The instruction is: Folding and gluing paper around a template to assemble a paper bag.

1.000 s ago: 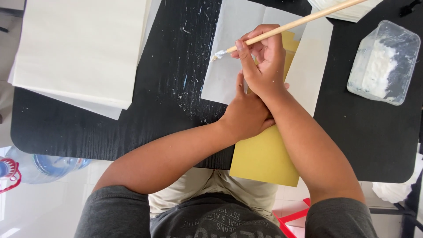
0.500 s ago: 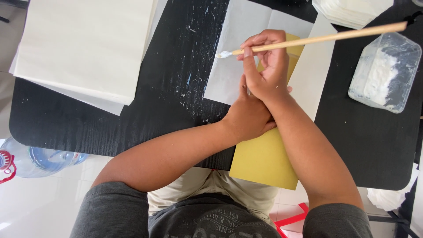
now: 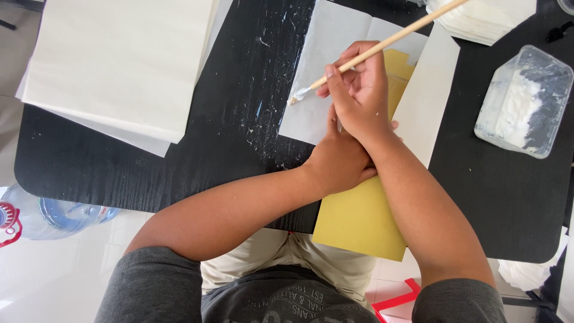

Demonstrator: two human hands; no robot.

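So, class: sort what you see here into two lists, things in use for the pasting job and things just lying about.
In use:
right hand gripping the brush
left hand pressing the yellow envelope
white sheet under the brush tip
tub of white paste

Lying about:
stack of white paper
water bottle
folded stack at top

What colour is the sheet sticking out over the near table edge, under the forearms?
Mustard yellow sheet, plain and unpatterned, clearest in the head view below the left hand.
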